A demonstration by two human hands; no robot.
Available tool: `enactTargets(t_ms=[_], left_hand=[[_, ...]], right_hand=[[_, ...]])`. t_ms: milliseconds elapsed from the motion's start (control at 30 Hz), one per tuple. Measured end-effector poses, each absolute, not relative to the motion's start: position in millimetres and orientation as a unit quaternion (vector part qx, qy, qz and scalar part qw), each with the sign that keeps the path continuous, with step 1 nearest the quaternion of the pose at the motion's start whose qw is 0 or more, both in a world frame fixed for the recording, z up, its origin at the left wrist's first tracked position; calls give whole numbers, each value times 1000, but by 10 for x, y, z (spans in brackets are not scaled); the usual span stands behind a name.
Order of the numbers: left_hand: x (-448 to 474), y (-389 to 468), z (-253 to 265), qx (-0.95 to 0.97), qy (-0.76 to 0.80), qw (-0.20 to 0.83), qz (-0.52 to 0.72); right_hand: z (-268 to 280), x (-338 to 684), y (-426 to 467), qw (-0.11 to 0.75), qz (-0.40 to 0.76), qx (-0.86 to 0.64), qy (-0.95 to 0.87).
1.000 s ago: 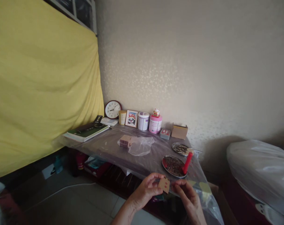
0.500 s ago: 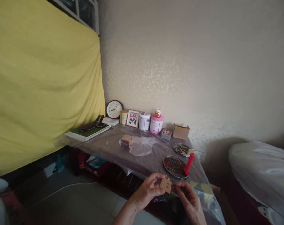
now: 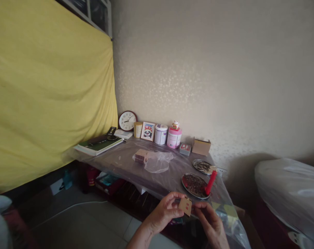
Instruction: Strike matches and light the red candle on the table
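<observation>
Small card box (image 3: 185,206), lower centre of the frame, was pinched in the grip of the left hand (image 3: 169,209); the right hand (image 3: 209,218) curled beside it, grip indeterminable; box seemed light, crushable, best held by its edges.

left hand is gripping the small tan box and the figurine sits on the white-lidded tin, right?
Not quite: the head view shows the figurine on the pink-lidded tin, not the white-lidded tin. The left hand does grip the small tan box.
</observation>
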State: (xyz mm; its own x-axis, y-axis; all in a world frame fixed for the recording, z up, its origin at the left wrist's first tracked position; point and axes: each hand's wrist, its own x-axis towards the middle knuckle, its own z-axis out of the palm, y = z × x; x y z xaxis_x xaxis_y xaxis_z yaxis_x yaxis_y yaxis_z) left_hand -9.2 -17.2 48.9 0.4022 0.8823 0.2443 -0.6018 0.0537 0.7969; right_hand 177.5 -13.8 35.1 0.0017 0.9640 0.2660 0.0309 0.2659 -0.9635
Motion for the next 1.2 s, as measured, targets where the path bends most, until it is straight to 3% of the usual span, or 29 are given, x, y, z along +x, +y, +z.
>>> enactTargets(t_ms=[233,567,933,1200], left_hand=[[-89,-157,480,445,165,702,531],[-52,-117,456,439,165,678,565],[-18,-57,335,428,184,668,581],[-5,-27,267,382,197,696,575]], right_hand=[[457,1743,-183,565,405,-458,-555],[590,1621,-297,518,273,-461,-667],[496,1541,-218,542,222,-428,-689],[372,1684,-72,597,400,-443,-536]])
